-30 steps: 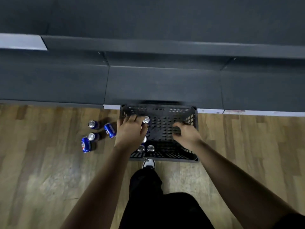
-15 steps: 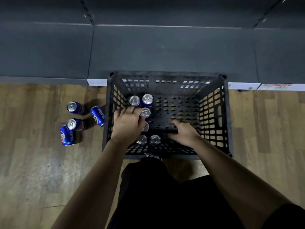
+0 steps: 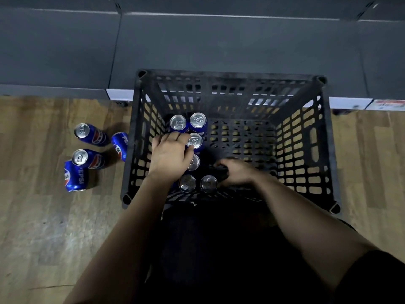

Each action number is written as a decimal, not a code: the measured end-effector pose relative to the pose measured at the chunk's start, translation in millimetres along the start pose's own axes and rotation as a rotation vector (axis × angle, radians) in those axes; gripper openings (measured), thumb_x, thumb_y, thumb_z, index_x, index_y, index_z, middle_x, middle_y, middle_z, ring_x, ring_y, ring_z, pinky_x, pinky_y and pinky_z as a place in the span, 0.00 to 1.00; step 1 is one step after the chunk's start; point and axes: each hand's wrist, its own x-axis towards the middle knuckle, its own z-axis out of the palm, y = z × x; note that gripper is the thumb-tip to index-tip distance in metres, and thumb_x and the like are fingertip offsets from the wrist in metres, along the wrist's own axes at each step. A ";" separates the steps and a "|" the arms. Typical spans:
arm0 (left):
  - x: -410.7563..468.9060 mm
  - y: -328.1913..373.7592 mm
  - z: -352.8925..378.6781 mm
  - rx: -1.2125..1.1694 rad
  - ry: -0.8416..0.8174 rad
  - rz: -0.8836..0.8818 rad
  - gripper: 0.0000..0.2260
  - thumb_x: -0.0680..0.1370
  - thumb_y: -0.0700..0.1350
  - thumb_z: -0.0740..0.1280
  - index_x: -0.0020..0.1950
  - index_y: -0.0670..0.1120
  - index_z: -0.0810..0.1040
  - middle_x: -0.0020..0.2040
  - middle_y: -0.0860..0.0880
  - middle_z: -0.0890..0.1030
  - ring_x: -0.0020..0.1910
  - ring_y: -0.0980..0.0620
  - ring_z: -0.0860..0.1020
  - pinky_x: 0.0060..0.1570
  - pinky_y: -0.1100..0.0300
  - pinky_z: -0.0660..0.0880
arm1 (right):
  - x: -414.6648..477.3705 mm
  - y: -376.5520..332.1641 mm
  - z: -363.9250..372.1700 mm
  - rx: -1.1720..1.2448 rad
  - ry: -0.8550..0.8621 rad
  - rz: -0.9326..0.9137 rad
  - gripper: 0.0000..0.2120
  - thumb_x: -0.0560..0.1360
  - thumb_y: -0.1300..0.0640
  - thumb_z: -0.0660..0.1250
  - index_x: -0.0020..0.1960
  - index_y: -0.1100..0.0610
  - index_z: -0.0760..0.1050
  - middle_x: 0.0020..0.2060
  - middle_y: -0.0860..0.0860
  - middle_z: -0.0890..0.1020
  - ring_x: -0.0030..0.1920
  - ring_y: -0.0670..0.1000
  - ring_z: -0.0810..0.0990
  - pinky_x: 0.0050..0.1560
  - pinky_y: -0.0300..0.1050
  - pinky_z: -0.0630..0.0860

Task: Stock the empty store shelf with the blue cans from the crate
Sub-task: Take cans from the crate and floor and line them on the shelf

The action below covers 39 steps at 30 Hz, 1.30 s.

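Both grips have sunk lower into the black plastic lattice crate (image 3: 327, 150) since a second ago, and the crate now fills far more of the view. The left grip (image 3: 169, 156) lies back-up over the blue drink cans with silver tops (image 3: 198, 120) standing along the crate's left side, with its fingers curled down among them; whether it clasps one is hidden. The right grip (image 3: 237, 174) is curled low in the crate beside the nearest cans, on something too dark to make out. Four more blue cans (image 3: 82, 131) sit on the wooden floor (image 3: 43, 227) left of the crate, two upright and two tipped over. The dark grey shelf (image 3: 219, 44) runs just beyond.
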 end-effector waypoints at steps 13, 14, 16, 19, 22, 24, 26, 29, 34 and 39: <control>9.8 -15.3 18.8 -0.030 -0.032 -0.057 0.15 0.80 0.50 0.59 0.63 0.47 0.75 0.57 0.45 0.77 0.56 0.43 0.74 0.63 0.46 0.60 | 32.4 3.0 30.2 0.001 -0.066 -0.095 0.33 0.63 0.58 0.79 0.66 0.48 0.72 0.61 0.49 0.78 0.59 0.50 0.77 0.62 0.44 0.72; 9.8 -15.4 19.3 -0.029 -0.039 -0.056 0.15 0.80 0.50 0.59 0.63 0.47 0.75 0.57 0.45 0.77 0.56 0.44 0.74 0.64 0.46 0.60 | 33.3 3.1 32.8 -0.003 -0.046 -0.100 0.32 0.63 0.57 0.78 0.65 0.47 0.72 0.60 0.49 0.79 0.59 0.51 0.77 0.62 0.45 0.72; 10.3 -15.9 21.0 -0.036 -0.043 -0.050 0.15 0.80 0.51 0.58 0.63 0.47 0.75 0.58 0.45 0.77 0.57 0.44 0.74 0.64 0.46 0.60 | 35.3 1.4 35.8 0.013 -0.037 -0.095 0.28 0.66 0.58 0.76 0.64 0.48 0.73 0.59 0.50 0.78 0.59 0.52 0.77 0.60 0.45 0.71; 12.2 -16.3 21.8 -0.046 -0.049 -0.042 0.18 0.79 0.53 0.54 0.62 0.47 0.75 0.57 0.45 0.77 0.56 0.45 0.74 0.62 0.47 0.60 | 38.9 2.2 37.5 -0.015 -0.020 -0.137 0.30 0.64 0.58 0.78 0.64 0.51 0.73 0.61 0.53 0.76 0.61 0.54 0.75 0.63 0.46 0.69; 15.9 -16.0 21.9 -0.047 -0.048 -0.034 0.21 0.77 0.54 0.52 0.62 0.47 0.75 0.57 0.45 0.77 0.56 0.44 0.74 0.61 0.47 0.60 | 40.6 11.6 38.8 0.065 -0.016 -0.147 0.34 0.64 0.59 0.79 0.68 0.55 0.72 0.64 0.52 0.76 0.64 0.51 0.74 0.67 0.43 0.67; 18.0 -15.8 22.0 -0.049 -0.042 -0.036 0.21 0.76 0.54 0.52 0.62 0.47 0.75 0.57 0.45 0.77 0.56 0.43 0.74 0.61 0.47 0.61 | 39.7 13.0 38.0 0.160 -0.010 -0.110 0.34 0.69 0.59 0.76 0.72 0.54 0.67 0.66 0.52 0.75 0.66 0.49 0.73 0.69 0.44 0.67; 19.4 -15.6 21.7 -0.049 -0.030 -0.036 0.21 0.77 0.54 0.52 0.61 0.46 0.75 0.57 0.45 0.77 0.55 0.43 0.75 0.61 0.47 0.61 | 41.6 11.9 35.3 0.230 -0.019 -0.049 0.34 0.73 0.61 0.72 0.75 0.52 0.62 0.68 0.53 0.73 0.68 0.51 0.72 0.68 0.41 0.67; 19.1 -16.0 22.8 -0.041 -0.024 -0.027 0.21 0.77 0.54 0.53 0.61 0.46 0.76 0.57 0.45 0.78 0.55 0.43 0.75 0.61 0.47 0.60 | 44.7 11.8 32.9 0.273 -0.028 0.012 0.37 0.72 0.62 0.72 0.76 0.50 0.60 0.68 0.53 0.73 0.66 0.51 0.72 0.61 0.36 0.67; 15.7 -17.2 24.7 -0.056 -0.039 -0.044 0.16 0.79 0.52 0.56 0.62 0.47 0.75 0.58 0.45 0.77 0.57 0.44 0.74 0.64 0.46 0.59 | 43.5 8.0 32.9 0.148 0.069 0.007 0.43 0.65 0.53 0.80 0.74 0.50 0.61 0.68 0.54 0.74 0.65 0.54 0.74 0.63 0.41 0.70; 13.0 -16.3 26.6 -0.065 -0.041 -0.055 0.15 0.80 0.50 0.58 0.63 0.47 0.75 0.60 0.46 0.76 0.59 0.45 0.73 0.66 0.47 0.56 | 45.0 6.5 32.9 0.010 0.128 0.014 0.43 0.64 0.51 0.80 0.73 0.53 0.62 0.65 0.56 0.76 0.63 0.57 0.76 0.61 0.46 0.73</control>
